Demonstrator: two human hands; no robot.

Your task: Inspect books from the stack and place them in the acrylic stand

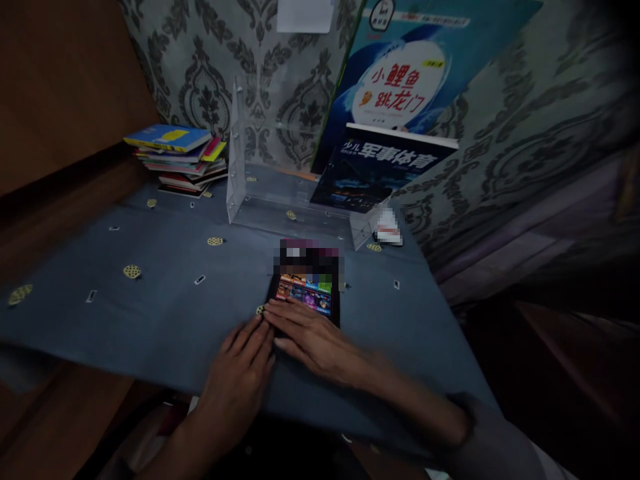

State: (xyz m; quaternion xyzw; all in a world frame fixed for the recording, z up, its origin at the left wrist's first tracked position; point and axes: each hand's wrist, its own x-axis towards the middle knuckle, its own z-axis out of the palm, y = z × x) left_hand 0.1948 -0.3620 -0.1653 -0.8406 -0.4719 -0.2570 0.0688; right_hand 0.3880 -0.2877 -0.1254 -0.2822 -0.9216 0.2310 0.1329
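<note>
A dark, flat book-like item (320, 301) with rows of small colourful pictures lies on the cloth-covered table; its far end is blurred by pixelation. Across its near part rests my right hand (316, 339), palm down, fingers stretched toward the left and covering the lower edge. My left hand (245, 367) lies beside its near left corner, fingers extended and close together, the fingertips meeting those of my right hand. Neither hand is wrapped around anything. Behind the item stands a clear acrylic book rack (295, 219).
Two upright books lean at the rack's right: a large blue one (435, 47) and a smaller dark blue one (373, 173). A stack of books (173, 157) sits at the back left. A small white pixelated object (389, 230) is right of the rack. The table's (165, 320) right edge slopes away.
</note>
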